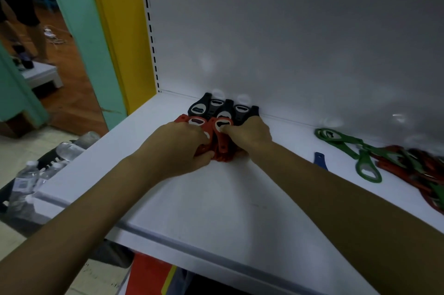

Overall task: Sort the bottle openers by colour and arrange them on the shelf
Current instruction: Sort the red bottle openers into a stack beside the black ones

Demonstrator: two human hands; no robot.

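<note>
Wide white shelf [216,198], plenty of bare board from the front lip up to the hands. Left hand [182,148] and right hand [249,134] both curl round the red bottle openers [222,143], bunched right up against the black bottle openers [200,108] along the back panel [288,42]. Off right, a mixed heap [413,167] runs off the frame edge, with green openers [350,144] beside it and a blue opener [319,160] by the right forearm.

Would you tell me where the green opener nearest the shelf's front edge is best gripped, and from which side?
Probably by its wide loop, pinched across the rim, coming from the front of the shelf. The green opener lies flat with that loop forward and clear, while its narrow end meets a second green opener near the mixed pile.
</note>
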